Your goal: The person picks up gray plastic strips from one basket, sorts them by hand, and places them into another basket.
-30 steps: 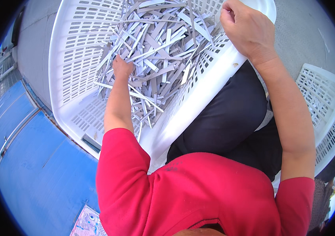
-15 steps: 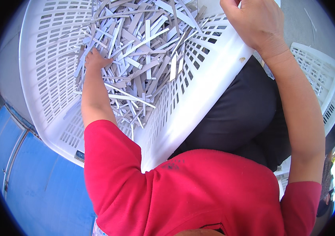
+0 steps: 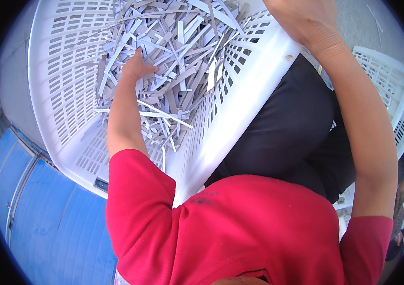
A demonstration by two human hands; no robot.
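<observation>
A large white slotted plastic basket stands tilted in front of me, holding a heap of thin grey and white strips. Down among these strips is my left hand, its thumb stretched out to the right and a finger pointing away. The strips hide part of its other fingers, and nothing shows clearly gripped in it. At the basket's right rim, near the top edge of the picture, is my right hand. Its back faces me and its fingers run out of view, so what they do is not visible.
A second white slotted basket stands to the right on the grey floor. Blue panels lie at the lower left. My dark-trousered leg is against the first basket's right side. Another person's dark clothing shows at the far right edge.
My left hand has shifted right across the strips, and its fingers look less spread. My right hand has moved slightly up, further out of the picture. The view has shifted slightly.
</observation>
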